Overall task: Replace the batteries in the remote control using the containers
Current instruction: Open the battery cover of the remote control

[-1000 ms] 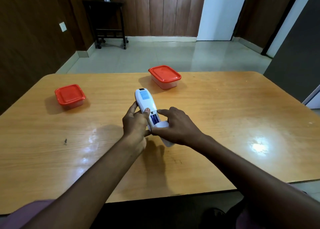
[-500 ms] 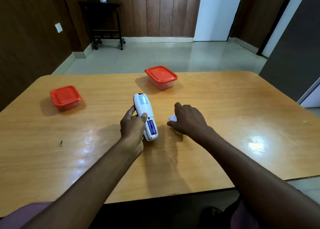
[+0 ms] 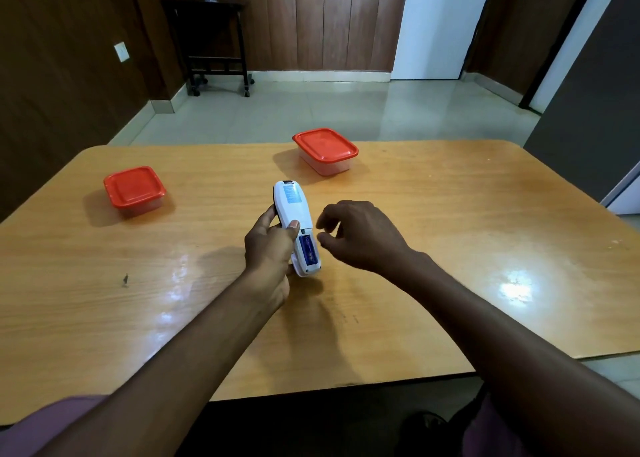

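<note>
My left hand (image 3: 268,248) grips a white remote control (image 3: 294,214), held back side up over the wooden table (image 3: 450,248). Its battery bay is uncovered and blue batteries (image 3: 307,249) show inside. My right hand (image 3: 360,236) hovers just right of the bay, fingers curled and apart, holding nothing. The battery cover is out of sight, likely hidden under my right hand. Two containers with red lids stand closed: one (image 3: 135,190) at the left, one (image 3: 326,150) at the far middle.
The table's near edge (image 3: 346,384) runs below my forearms. Beyond the far edge lies a tiled floor, with a dark side table (image 3: 211,41) against the wood-panelled wall and a white door at the back right.
My right hand pulled the battery cover off the remote, set it on the table to the right, then came back beside the uncovered bay. The left hand kept holding the remote.
</note>
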The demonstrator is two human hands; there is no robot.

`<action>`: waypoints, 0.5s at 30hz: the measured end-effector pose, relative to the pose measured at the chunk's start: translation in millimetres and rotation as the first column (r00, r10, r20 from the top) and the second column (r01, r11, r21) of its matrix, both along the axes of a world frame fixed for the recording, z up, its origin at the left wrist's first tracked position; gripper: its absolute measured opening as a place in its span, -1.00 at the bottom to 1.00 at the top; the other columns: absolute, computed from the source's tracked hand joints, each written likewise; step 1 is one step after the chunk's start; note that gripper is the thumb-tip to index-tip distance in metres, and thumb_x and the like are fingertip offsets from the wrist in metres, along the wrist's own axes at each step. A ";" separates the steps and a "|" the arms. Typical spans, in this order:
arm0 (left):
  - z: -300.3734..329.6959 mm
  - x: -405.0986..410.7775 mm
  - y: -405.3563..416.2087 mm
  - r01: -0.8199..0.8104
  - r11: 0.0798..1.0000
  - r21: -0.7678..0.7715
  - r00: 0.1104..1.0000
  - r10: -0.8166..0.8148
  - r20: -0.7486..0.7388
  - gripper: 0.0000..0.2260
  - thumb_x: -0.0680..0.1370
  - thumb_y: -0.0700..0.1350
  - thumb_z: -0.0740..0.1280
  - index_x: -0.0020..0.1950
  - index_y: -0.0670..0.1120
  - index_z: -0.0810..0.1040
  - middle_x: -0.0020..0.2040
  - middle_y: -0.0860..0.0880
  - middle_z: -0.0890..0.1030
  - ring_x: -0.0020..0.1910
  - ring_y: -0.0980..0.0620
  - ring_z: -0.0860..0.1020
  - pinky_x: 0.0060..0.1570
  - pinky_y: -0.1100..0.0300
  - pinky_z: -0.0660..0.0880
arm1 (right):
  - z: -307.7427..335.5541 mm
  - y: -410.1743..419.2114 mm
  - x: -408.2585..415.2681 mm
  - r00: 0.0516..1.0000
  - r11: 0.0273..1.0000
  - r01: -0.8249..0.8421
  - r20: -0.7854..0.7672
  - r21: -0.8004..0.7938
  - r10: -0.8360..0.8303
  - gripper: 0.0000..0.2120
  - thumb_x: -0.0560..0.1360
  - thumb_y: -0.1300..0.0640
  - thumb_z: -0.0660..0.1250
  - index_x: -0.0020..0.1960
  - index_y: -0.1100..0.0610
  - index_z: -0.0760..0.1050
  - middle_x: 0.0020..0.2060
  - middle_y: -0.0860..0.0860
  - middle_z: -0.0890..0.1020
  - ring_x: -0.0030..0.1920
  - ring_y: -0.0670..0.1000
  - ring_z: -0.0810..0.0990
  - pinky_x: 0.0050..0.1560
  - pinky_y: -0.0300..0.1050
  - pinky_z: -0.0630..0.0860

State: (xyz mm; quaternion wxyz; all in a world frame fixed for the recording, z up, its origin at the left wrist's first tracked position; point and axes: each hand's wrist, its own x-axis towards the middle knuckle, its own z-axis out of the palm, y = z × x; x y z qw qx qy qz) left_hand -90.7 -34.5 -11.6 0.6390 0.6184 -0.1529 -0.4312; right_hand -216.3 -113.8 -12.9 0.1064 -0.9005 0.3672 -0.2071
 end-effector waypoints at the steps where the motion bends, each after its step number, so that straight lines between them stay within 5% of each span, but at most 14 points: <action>1: 0.2 -0.1 0.0 0.002 1.000 0.000 1.000 -0.002 0.004 -0.50 0.62 -0.26 0.32 0.51 0.10 0.41 0.24 -0.06 0.64 0.15 -0.16 0.64 0.13 -0.24 0.59 | 1.2 5.2 1.7 0.998 0.998 -0.064 0.021 0.020 0.064 -0.84 0.49 0.05 0.40 0.04 0.03 0.66 -0.12 -0.07 0.67 -0.17 -0.05 0.62 -0.22 -0.08 0.56; 15: 2.3 0.4 2.3 0.081 0.996 -0.035 0.997 -0.080 0.020 -0.54 0.59 -0.26 0.33 0.41 0.16 0.51 0.03 -0.01 0.73 -0.05 -0.08 0.70 -0.23 -0.01 0.65 | 2.4 8.9 1.1 0.981 0.977 -0.174 0.107 0.126 0.161 -0.85 0.42 0.12 0.39 -0.01 0.07 0.58 -0.19 -0.05 0.60 -0.22 -0.01 0.58 -0.19 0.12 0.59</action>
